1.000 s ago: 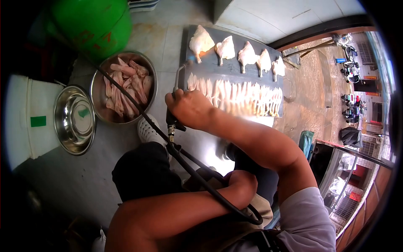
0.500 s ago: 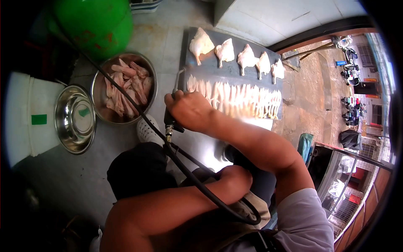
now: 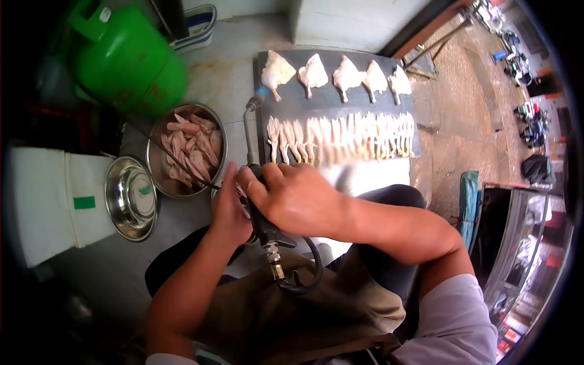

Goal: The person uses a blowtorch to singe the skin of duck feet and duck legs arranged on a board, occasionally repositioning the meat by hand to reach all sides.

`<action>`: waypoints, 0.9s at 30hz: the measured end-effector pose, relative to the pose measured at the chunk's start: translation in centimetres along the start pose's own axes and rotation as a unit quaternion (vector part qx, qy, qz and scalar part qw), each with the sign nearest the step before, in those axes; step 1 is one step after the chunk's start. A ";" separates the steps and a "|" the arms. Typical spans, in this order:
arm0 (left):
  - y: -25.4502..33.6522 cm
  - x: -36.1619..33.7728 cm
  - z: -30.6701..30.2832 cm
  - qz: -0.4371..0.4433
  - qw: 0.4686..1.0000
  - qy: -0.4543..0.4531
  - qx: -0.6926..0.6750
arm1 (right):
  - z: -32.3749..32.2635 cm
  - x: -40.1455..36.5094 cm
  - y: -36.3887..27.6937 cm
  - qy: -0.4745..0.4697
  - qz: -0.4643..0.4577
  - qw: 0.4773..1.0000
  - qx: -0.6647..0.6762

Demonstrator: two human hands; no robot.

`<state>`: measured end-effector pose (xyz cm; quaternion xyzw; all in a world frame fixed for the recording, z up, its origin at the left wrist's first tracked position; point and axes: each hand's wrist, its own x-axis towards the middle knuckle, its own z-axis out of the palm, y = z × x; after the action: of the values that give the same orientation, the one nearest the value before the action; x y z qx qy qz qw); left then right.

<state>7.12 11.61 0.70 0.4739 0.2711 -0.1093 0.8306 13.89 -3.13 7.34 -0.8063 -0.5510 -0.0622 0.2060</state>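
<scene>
My right hand (image 3: pixel 301 198) is wrapped round the black handle of a gas torch (image 3: pixel 263 225), whose bent metal tube points up and shows a faint blue flame at its tip. Beside the handle, on its left, is my left hand (image 3: pixel 230 210), upright and blurred; whether it grips anything is unclear. Beyond the torch lies a dark board (image 3: pixel 359 108) with a row of several pale poultry legs (image 3: pixel 345 76) on top and a row of several narrow pale pieces (image 3: pixel 331 137) below. Raw meat pieces (image 3: pixel 194 146) fill a steel bowl (image 3: pixel 224 143).
A green gas cylinder (image 3: pixel 131 61) stands at the upper left. An empty steel basin (image 3: pixel 131 198) leans by a white box (image 3: pixel 45 204). A black hose runs from the left towards the torch. At right are wet paving (image 3: pixel 450 128) and a glass-fronted cabinet (image 3: pixel 517 243).
My right hand and the torch have come lower, nearer my lap. My left hand has risen from my lap to beside the torch handle. The view has shifted slightly.
</scene>
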 end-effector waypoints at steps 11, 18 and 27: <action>0.1 -0.3 -0.2 -0.036 0.982 -0.014 -0.185 | -0.1 -0.8 0.3 0.023 -0.003 1.000 0.006; 0.8 -0.2 -0.1 -0.049 0.985 -0.009 -0.163 | 0.2 -0.4 0.5 0.023 -0.004 1.000 0.013; -2.1 -2.3 2.5 -0.088 0.962 0.047 -0.253 | 1.4 1.1 1.3 -0.004 0.024 1.000 0.012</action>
<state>5.19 8.17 1.41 0.2265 0.3692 -0.0879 0.8970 15.30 -1.99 6.14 -0.8169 -0.5332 -0.0478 0.2147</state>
